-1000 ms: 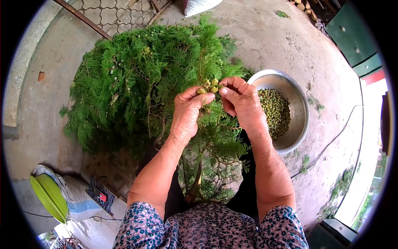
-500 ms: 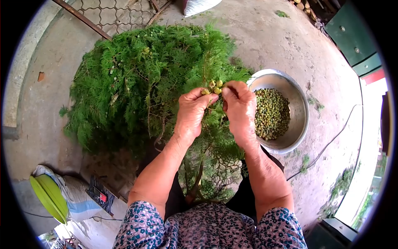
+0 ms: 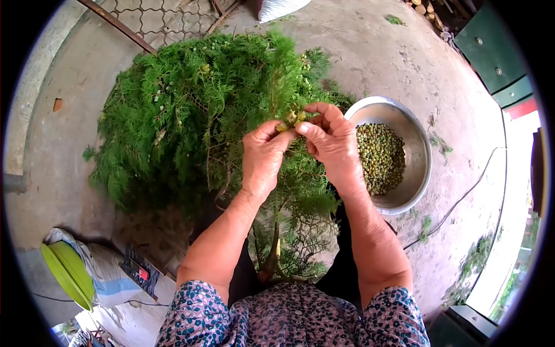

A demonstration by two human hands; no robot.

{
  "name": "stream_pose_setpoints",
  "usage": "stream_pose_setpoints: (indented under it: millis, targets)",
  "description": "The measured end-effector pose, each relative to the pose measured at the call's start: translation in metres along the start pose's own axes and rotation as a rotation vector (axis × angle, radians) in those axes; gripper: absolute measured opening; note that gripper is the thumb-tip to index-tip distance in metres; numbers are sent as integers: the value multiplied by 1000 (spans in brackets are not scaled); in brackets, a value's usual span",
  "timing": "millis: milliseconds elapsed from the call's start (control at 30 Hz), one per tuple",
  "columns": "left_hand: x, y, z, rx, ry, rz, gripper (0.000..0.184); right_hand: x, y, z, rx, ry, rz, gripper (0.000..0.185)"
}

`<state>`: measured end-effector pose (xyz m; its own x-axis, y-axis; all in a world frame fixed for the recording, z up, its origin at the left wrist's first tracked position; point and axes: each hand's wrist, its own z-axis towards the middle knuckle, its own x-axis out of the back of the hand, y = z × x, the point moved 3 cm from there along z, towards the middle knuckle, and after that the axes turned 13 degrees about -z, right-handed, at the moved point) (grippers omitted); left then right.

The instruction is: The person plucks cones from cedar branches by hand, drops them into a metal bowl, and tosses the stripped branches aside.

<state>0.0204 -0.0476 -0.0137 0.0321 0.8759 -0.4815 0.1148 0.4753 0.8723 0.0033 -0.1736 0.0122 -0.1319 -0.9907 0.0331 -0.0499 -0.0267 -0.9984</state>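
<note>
A cluster of yellowish-green cones [image 3: 293, 117] sits on a feathery evergreen branch [image 3: 283, 84] between my two hands. My left hand [image 3: 260, 159] is closed, pinching the cluster from the left with thumb and forefinger. From the right, the thumb and bent forefinger of my right hand [image 3: 340, 151] close around the cones; the exact contact is partly hidden. Beneath and to the left spreads a big heap of cut green branches [image 3: 167, 121]. Right beside my right wrist stands a metal bowl [image 3: 417, 173], partly filled with small green and brownish seeds or cones [image 3: 380, 159].
On the concrete floor [image 3: 347, 52] lie green scraps. A cable [image 3: 457, 202] runs along the right side, near green cabinets [image 3: 494, 55]. At lower left are a lime-green basin [image 3: 66, 274] and a sack [image 3: 107, 277]. A metal grille [image 3: 159, 20] lies at the top.
My right forefinger has lifted and curled over the cones, with the thumb now showing in front. The held branch and my left hand have shifted slightly left.
</note>
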Motion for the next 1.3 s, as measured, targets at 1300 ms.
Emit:
stream_pose_setpoints:
  millis: [1300]
  targets:
    - [-3,10,0,34,-69,109,7,-9,19,-2,-221,-46,449,11]
